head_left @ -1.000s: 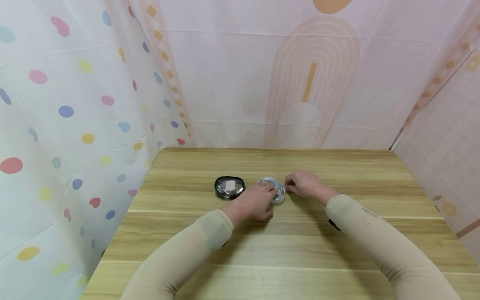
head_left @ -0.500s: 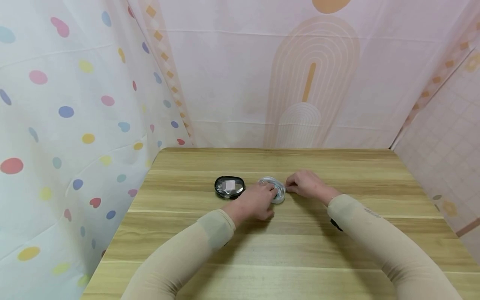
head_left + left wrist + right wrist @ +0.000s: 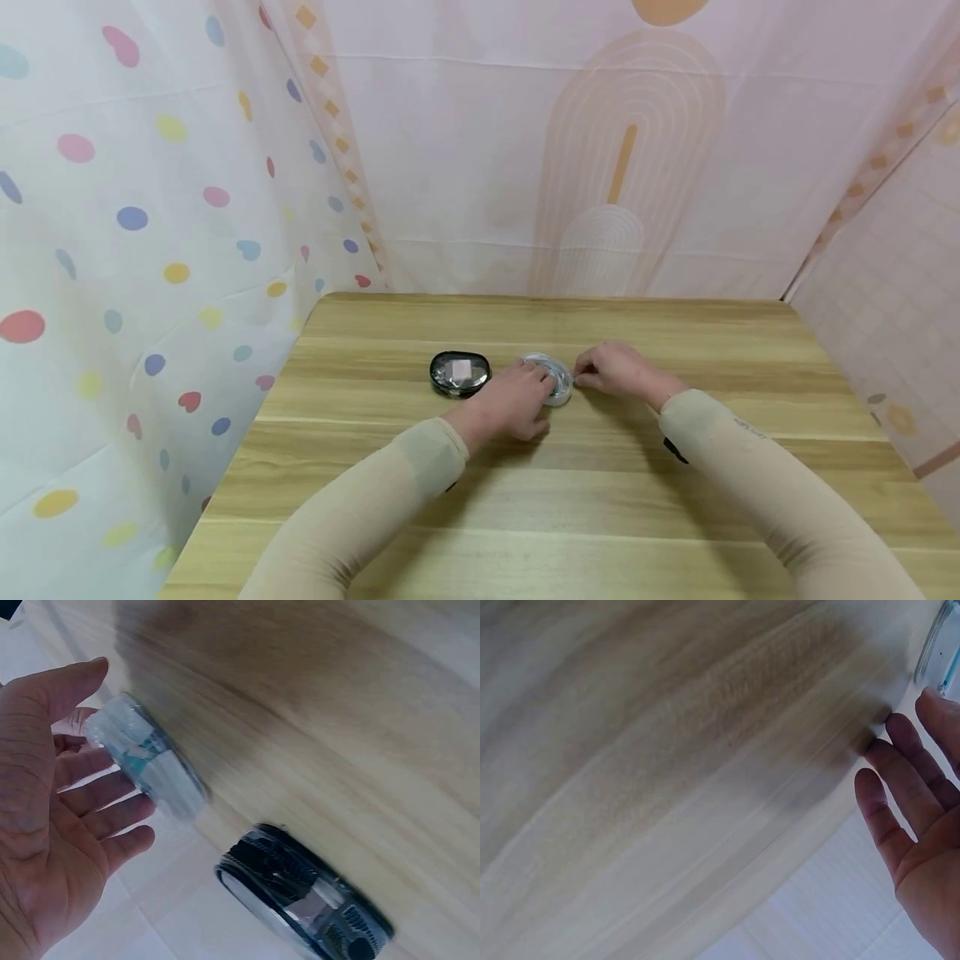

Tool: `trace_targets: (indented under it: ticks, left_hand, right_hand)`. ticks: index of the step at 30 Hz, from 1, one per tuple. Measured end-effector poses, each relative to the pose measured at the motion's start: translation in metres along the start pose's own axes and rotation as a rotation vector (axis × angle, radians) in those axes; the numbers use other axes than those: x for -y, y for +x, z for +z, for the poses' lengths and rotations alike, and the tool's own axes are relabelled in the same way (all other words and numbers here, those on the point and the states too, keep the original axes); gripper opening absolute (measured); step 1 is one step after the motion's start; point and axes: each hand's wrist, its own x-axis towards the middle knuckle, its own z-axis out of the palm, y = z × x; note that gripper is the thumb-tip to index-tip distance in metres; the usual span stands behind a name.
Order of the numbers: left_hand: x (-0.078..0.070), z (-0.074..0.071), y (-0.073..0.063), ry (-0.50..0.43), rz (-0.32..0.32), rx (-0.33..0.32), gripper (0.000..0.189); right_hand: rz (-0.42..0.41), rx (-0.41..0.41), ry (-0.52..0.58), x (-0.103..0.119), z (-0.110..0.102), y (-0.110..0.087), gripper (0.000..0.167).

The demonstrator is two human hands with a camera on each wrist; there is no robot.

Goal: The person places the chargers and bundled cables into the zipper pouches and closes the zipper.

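A small oval case (image 3: 561, 392) of clear plastic with a pale rim lies on the wooden table, with something white and teal inside. My left hand (image 3: 512, 402) rests over it, its fingers loosely bent across the top. In the left wrist view, the left hand (image 3: 56, 795) has spread fingers against the clear case (image 3: 154, 761). At the case's right end, thumb and fingers of my right hand (image 3: 613, 368) pinch at the edge; the exact part held is hidden. The right wrist view shows the right hand (image 3: 922, 795) with its thumb tip by the case's rim (image 3: 935, 656).
A black-rimmed oval case (image 3: 460, 372) with a clear window and a white label lies just left of the left hand, its zip visible in the left wrist view. The wooden table (image 3: 540, 508) ends at a patterned curtain (image 3: 450, 167) behind.
Almost nothing differs. My right hand has shifted very slightly to the right at the clear case's end, while the left hand stays on top. The head view has moved a little.
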Motion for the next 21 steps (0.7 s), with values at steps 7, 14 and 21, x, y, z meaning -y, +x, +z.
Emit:
trace_targets:
  ticks: [7, 14, 21]
  left_hand:
    - [0.0039, -0.0003, -0.0039, -0.031, 0.005, -0.002, 0.071]
    - [0.0071, 0.0000, -0.0039, -0.045, 0.005, 0.004, 0.073]
    - [0.0058, 0.0036, -0.0026, -0.067, -0.012, 0.016, 0.076]
  right_hand:
    - [0.074, 0.023, 0.009, 0.0015, -0.0019, 0.0057, 0.010]
    - [0.055, 0.008, -0.012, 0.0017, -0.0022, 0.0074, 0.011]
    - [0.041, 0.003, -0.003, -0.0001, 0.0002, 0.0058, 0.010]
